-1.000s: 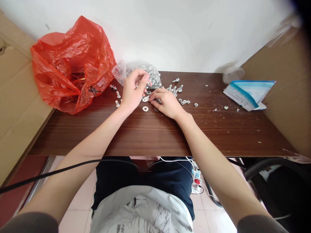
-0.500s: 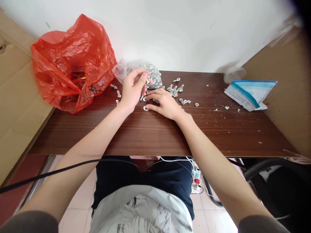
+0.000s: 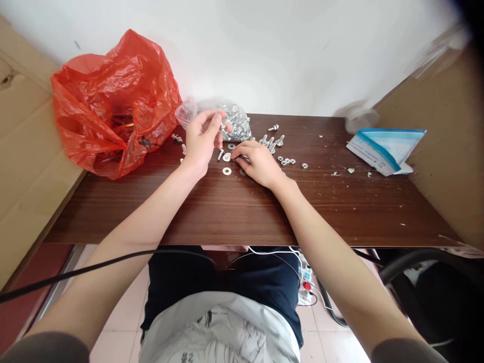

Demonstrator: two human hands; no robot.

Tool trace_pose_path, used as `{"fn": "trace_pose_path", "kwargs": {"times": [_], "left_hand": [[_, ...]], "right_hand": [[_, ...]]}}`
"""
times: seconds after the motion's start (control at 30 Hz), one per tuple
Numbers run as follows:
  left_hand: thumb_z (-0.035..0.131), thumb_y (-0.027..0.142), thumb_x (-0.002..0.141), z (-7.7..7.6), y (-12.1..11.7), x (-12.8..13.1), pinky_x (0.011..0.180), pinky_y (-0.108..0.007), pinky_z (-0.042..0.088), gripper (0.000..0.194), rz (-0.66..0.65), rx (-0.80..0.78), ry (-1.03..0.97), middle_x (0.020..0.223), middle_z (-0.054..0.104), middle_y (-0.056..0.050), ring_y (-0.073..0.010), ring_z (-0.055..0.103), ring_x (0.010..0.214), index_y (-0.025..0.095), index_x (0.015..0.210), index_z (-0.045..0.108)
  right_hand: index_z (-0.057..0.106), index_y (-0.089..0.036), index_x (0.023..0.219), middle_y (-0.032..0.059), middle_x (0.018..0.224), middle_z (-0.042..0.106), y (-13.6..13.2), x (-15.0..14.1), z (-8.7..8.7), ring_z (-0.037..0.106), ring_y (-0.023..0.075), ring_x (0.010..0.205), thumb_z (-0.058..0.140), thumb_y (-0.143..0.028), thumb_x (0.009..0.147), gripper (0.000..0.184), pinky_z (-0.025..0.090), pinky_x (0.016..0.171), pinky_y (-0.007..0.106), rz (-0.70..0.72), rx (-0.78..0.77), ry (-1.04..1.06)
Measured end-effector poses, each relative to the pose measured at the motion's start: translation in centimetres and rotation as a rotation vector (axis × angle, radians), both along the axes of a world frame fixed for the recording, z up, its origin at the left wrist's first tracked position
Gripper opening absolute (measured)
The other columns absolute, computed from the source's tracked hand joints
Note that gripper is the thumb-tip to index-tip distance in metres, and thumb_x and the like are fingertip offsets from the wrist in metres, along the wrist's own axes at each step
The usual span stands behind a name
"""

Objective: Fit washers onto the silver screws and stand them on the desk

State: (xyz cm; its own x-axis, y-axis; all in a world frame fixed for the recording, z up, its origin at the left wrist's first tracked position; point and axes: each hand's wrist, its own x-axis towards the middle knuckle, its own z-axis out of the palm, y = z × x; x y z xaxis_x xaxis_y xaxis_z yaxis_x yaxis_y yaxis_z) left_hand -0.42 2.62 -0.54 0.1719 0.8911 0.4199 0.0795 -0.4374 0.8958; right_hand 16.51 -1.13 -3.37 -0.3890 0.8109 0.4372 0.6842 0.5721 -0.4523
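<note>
"What changed?"

"From here I see the right hand [image 3: 260,161] has lifted its thumb off the near washer [image 3: 227,171] — uncovered now on the desk [image 3: 234,217]. Left hand [image 3: 200,144] pinches a metal fastener [image 3: 223,127]; right's hold — I can't tell."

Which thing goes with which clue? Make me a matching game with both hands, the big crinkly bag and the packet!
Things
1. left hand
2. crinkly bag
3. right hand
4. packet

Clues
A. blue and white
B. fingers down near the flat washers
C. red
D. holding up a small metal piece

Right pairs: 1-D, 2-C, 3-B, 4-A
</note>
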Motion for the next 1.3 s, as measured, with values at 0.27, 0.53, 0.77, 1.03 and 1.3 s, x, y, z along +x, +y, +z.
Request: {"fn": "trace_pose_path", "kwargs": {"times": [0.27,0.53,0.77,1.03,1.3], "left_hand": [[0.044,0.069,0.09,-0.1,0.7,-0.6,0.054,-0.023,0.046,0.05,0.085,0.09,0.001,0.086,0.064,-0.005,-0.0101,0.056,0.062,0.023,0.104,0.059],[0.059,0.029,0.088,0.0,-0.4,-0.2,0.049,-0.02,0.046,0.015,0.051,0.013,0.007,0.078,0.068,-0.002,-0.0076,0.055,0.05,0.017,0.095,0.065],[0.06,0.025,0.081,-1.4,-1.3,0.4,0.054,-0.022,0.052,0.02,-0.048,-0.013,0.116,0.084,0.069,-0.004,-0.0103,0.061,0.057,0.015,0.097,0.068],[0.064,0.018,0.083,-2.5,-1.2,0.2,0.073,-0.027,0.052,0.02,0.042,0.071,0.408,0.087,0.075,-0.002,-0.0138,0.067,0.071,0.018,0.103,0.066],[0.065,0.008,0.081,-2.6,-0.3,0.9,0.079,-0.027,0.05,0.025,0.045,0.053,0.443,0.083,0.074,0.001,-0.0155,0.069,0.078,0.019,0.103,0.059]], "right_hand": [[0.068,-0.019,0.095,0.0088,0.099,0.069,0.3,-0.2,-0.1,0.06,0.025,0.095,0.051,-0.01,0.084,0.022,0.047,0.088,0.039,-0.026,0.001,0.013],[0.068,-0.017,0.103,0.0097,0.1,0.061,0.6,-0.6,-0.6,0.059,0.0235,0.091,0.055,-0.011,0.083,0.024,0.049,0.084,0.038,-0.048,0.002,0.087],[0.069,-0.018,0.092,0.0066,0.087,0.059,0.9,-0.7,-0.5,0.058,0.0198,0.081,0.052,-0.014,0.089,0.018,0.049,0.076,0.034,-0.085,0.076,0.204],[0.07,-0.018,0.089,0.0044,0.088,0.07,1.5,-0.7,-0.2,0.065,0.0159,0.077,0.063,-0.026,0.084,0.012,0.053,0.074,0.03,-0.223,-0.003,0.706],[0.07,-0.018,0.084,0.0064,0.092,0.07,1.1,-0.6,-0.3,0.068,0.0176,0.085,0.064,-0.025,0.084,0.009,0.057,0.077,0.031,-0.085,-0.091,0.717]]}}
